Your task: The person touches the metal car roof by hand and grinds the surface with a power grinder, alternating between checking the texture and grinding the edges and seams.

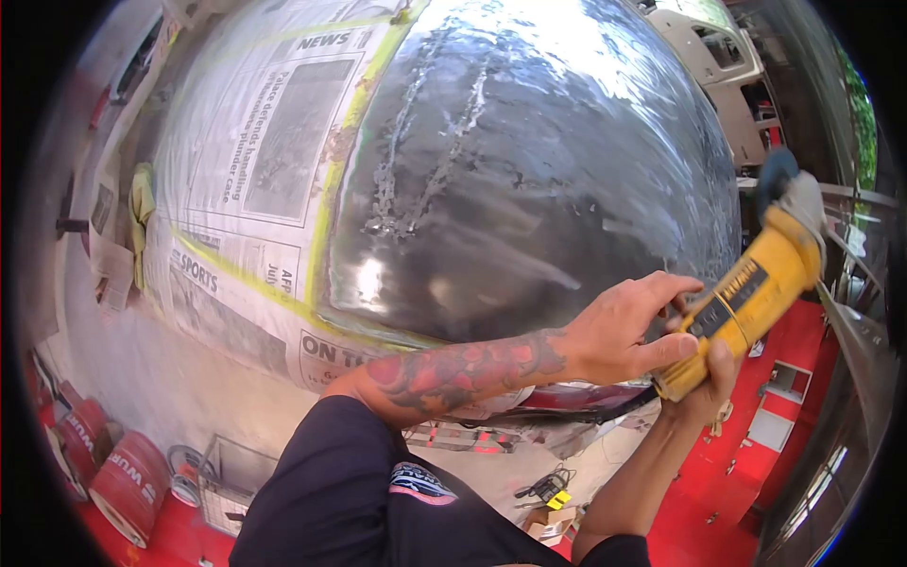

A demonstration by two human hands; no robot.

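Note:
A yellow angle grinder (751, 288) is held up at the right, tilted, with its disc (778, 173) at the upper end and a dark cord at the lower end. My right hand (707, 383) is wrapped round the lower part of its body. From the left, my left hand (628, 326) reaches across, its thumb and fingers on the same body. The disc is apart from the dark, glossy curved panel (529, 189), which has streaks and rough patches. Newspaper (255, 142) and yellow-green tape (326, 198) border the panel.
Red drums (130, 482) stand at the lower left beside a wire-sided frame (231, 472). A black device with a yellow part (553, 493) and an opened cardboard box (551, 523) lie below. A pale vehicle body part (709, 47) is at the upper right.

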